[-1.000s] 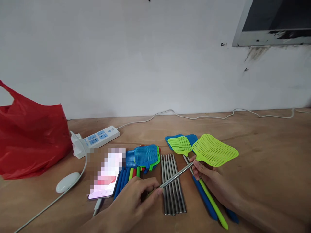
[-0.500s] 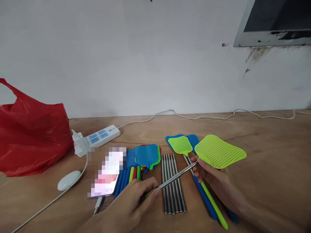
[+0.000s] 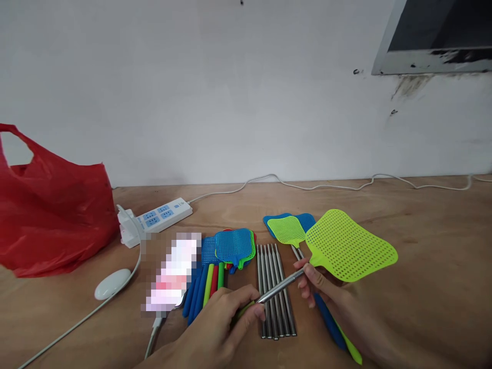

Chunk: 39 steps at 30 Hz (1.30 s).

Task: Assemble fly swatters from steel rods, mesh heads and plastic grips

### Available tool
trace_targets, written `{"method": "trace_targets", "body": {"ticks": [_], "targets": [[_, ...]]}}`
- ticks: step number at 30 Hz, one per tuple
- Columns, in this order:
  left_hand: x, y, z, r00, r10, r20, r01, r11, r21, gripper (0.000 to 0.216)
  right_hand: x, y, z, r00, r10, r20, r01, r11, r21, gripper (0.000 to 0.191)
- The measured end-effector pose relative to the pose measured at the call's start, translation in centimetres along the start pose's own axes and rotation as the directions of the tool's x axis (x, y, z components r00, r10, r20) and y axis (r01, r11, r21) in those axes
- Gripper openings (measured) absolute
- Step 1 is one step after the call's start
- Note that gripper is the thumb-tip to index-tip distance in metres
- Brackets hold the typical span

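A yellow-green fly swatter (image 3: pixel 351 247) with a metal rod is held across both hands. My left hand (image 3: pixel 226 320) is closed around its handle end, which the fingers mostly hide. With thumb and fingers, my right hand (image 3: pixel 326 292) pinches the rod near the base of the mesh head. Several loose metal rods (image 3: pixel 274 292) lie side by side on the table beneath the held swatter. To their left is a pile of swatter heads (image 3: pixel 233 246), blue on top, beside coloured handles (image 3: pixel 200 292). Behind my right hand lie other swatters (image 3: pixel 286 229), blue and yellow-green, with rods and handles attached.
A phone (image 3: pixel 175 274), blurred out, lies left of the handles with a cable plugged in. Farther left are a white power strip (image 3: pixel 163 214), a white oval device (image 3: pixel 112 284) and a red plastic bag (image 3: pixel 57 215). A thin cable (image 3: pixel 323 187) runs along the wall.
The swatter's head has swung slightly toward me and right, and its rod slopes less. My right hand has shifted a little lower and left, at the neck. My left hand keeps its grip.
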<state>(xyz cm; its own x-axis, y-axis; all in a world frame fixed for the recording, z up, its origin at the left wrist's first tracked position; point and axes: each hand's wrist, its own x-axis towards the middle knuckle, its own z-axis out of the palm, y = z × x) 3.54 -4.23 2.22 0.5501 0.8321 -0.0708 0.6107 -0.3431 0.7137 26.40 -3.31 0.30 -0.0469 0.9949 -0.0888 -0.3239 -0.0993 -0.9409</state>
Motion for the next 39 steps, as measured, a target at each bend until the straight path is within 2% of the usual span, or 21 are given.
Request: {"method": "trace_targets", "body": {"ticks": [4,6,11,14,19,31,37,39], "targets": [[0.1,0.2,0.2,0.999,0.004,-0.039,-0.005,1.0,-0.029,0.04,-0.3,-0.2,0.4,0.999,-0.005,0.042,0.006,1.0,-0.022,0.033],[0.1,0.4,-0.1,0.999,-0.009,-0.048,0.007,0.999,-0.032,0.041,-0.2,-0.4,0.4,1.0,-0.011,-0.002,0.011,1.0,0.008,0.034],[-0.3,0.8,-0.8,0.998,-0.014,-0.065,0.015,1.0,0.013,0.046,0.3,-1.2,0.0,0.986,0.018,-0.167,0.018,0.977,0.212,0.033],[-0.5,0.5,-0.6,0.997,-0.013,-0.072,0.016,0.999,0.048,0.047,0.2,-1.2,0.0,0.982,0.018,-0.189,0.018,0.982,0.189,0.033],[-0.7,0.3,0.2,0.996,-0.003,-0.087,0.006,0.999,0.037,0.045,-0.3,-0.8,0.5,0.984,-0.037,-0.175,0.052,0.995,0.082,0.035],[-0.3,0.3,0.7,0.993,0.054,-0.102,-0.057,0.998,-0.025,0.039,-0.6,-0.4,-0.1,0.989,-0.049,-0.14,0.055,0.998,0.041,0.031],[0.6,0.8,0.4,0.998,0.055,-0.042,-0.058,0.994,-0.096,0.041,-0.8,-0.2,0.5,0.999,-0.022,0.028,0.022,1.0,0.0,0.029],[0.7,0.9,0.4,0.998,0.054,-0.011,-0.055,0.989,-0.136,0.041,-0.8,0.0,0.6,0.999,-0.022,0.045,0.023,1.0,-0.019,0.029]]}}
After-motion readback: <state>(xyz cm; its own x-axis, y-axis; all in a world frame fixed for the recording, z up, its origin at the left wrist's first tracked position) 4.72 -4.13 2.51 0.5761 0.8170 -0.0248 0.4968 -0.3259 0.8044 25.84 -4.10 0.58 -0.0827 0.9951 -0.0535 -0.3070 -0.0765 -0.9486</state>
